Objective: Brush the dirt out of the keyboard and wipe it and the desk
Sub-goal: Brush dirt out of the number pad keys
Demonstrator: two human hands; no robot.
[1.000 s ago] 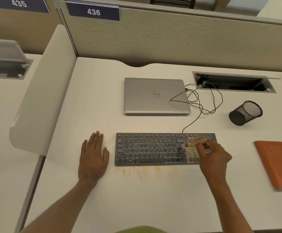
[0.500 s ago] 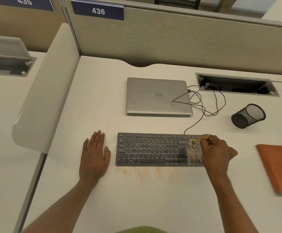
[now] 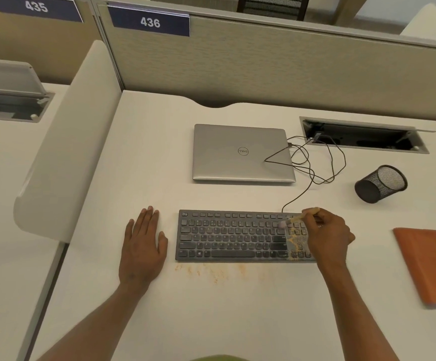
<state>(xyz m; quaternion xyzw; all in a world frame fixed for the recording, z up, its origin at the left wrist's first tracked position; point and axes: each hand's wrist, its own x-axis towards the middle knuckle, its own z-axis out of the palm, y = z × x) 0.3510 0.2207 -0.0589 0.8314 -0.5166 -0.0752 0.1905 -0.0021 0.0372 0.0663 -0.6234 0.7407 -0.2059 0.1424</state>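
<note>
Head view: the keyboard point(image 3: 232, 237) lies on the desk point(image 3: 211, 321) in front of you. Your left hand point(image 3: 142, 246) rests flat, fingers straight, just left of the keyboard. Your right hand point(image 3: 329, 235) pinches a small brush point(image 3: 293, 219) over the keyboard's right end, bristles on the keys above orange dirt point(image 3: 293, 242). Loose dirt point(image 3: 217, 273) lies along the keyboard's near edge. An orange cloth point(image 3: 430, 264) lies well right of the keyboard.

The keyboard point(image 3: 232, 237) is dark grey, dusted with yellow-orange crumbs point(image 3: 295, 242) (more speckle the cream desk point(image 3: 237, 308)). Silver laptop point(image 3: 243, 153), black mesh pen cup point(image 3: 380, 183), orange cloth point(image 3: 430, 264), navy "436" sign point(image 3: 149, 22).
</note>
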